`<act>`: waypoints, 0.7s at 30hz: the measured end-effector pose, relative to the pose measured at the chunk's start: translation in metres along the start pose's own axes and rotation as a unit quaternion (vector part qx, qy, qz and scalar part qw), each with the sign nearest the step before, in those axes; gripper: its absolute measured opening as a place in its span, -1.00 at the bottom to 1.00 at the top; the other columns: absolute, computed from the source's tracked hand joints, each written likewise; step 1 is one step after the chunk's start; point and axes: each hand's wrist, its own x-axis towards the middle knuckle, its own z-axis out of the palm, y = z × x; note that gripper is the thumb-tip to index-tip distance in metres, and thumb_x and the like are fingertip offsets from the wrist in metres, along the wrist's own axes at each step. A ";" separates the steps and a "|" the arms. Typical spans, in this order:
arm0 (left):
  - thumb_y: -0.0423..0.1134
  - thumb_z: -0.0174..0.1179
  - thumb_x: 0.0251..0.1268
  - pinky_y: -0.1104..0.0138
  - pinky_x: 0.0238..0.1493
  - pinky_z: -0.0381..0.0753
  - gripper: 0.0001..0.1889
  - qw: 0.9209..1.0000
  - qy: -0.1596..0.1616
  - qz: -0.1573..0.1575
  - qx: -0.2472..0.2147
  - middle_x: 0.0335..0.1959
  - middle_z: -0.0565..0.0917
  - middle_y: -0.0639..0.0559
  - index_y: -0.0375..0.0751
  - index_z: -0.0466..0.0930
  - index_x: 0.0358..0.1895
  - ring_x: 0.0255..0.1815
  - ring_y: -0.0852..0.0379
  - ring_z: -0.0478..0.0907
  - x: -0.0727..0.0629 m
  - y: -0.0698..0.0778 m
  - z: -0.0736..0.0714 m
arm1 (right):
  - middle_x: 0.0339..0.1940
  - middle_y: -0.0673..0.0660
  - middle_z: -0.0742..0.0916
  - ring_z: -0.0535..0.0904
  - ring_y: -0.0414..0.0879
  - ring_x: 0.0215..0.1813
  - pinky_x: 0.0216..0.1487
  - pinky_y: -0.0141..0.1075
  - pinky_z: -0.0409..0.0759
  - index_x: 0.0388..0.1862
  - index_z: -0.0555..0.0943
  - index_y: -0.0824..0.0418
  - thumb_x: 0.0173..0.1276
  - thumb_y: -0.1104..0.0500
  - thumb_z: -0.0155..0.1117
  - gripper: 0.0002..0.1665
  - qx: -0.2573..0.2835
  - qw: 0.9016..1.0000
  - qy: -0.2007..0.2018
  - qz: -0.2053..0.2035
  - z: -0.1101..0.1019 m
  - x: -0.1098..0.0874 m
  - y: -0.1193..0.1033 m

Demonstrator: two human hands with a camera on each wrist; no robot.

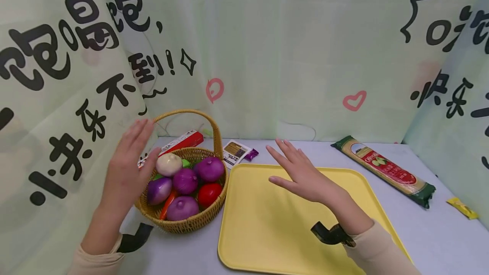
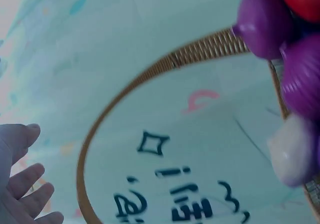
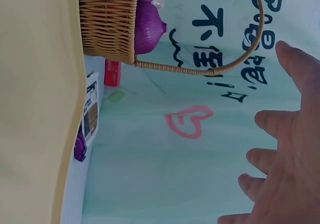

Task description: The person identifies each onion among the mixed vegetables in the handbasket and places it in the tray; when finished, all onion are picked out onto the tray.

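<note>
My left hand (image 1: 127,169) is raised beside the left rim of a wicker basket (image 1: 191,226), fingers straight and nothing held. Vegetables fill the basket: purple onions (image 1: 185,181), a white onion (image 1: 169,164), a red tomato (image 1: 209,194), an eggplant-coloured purple piece (image 1: 159,190) and an orange-red pepper or carrot shape (image 1: 168,204). The tall basket handle (image 2: 135,81) arches up near the left fingers in the left wrist view. Over the yellow tray (image 1: 263,237) hovers my right hand (image 1: 299,173), fingers spread, holding nothing.
Behind the basket lie a red box (image 1: 187,140), a white card packet (image 1: 235,152) and a small purple wrapper (image 1: 251,155). A noodle or pasta pack (image 1: 383,169) lies at the right, with a small yellow packet (image 1: 462,208) beyond it. Printed curtains (image 1: 305,54) enclose the table.
</note>
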 end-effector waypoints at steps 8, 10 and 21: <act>-0.30 0.23 0.22 -0.21 0.26 0.31 -0.31 0.989 -0.023 -0.148 -0.003 0.43 0.28 -0.10 0.03 0.21 0.42 0.44 -0.17 0.21 -0.028 -0.035 -0.017 | 0.59 0.08 -0.07 -0.22 0.11 0.59 0.52 0.17 -0.08 0.54 -0.10 -0.12 0.39 -0.19 0.04 -0.14 0.026 0.999 0.003 -0.018 -0.002 0.012 -0.009; -0.27 0.20 0.26 -0.23 0.28 0.29 -0.33 0.985 -0.034 -0.170 -0.005 0.44 0.27 -0.11 0.06 0.18 0.43 0.44 -0.18 0.20 -0.036 -0.039 -0.016 | 0.59 0.07 -0.07 -0.20 0.11 0.59 0.51 0.17 -0.01 0.54 -0.10 -0.13 0.40 -0.19 0.04 -0.14 0.037 0.999 0.004 -0.020 -0.002 0.015 -0.012; -0.46 0.18 0.22 0.92 -0.03 0.14 -0.32 0.980 0.001 -0.198 -0.030 0.15 0.55 -0.28 0.08 0.26 0.40 0.13 -0.24 0.53 -0.056 -0.045 -0.001 | 0.58 -0.01 0.00 -0.07 0.04 0.58 0.50 0.12 0.10 0.53 -0.07 -0.14 0.38 -0.22 0.04 -0.15 0.124 0.992 0.007 -0.012 0.004 0.043 -0.028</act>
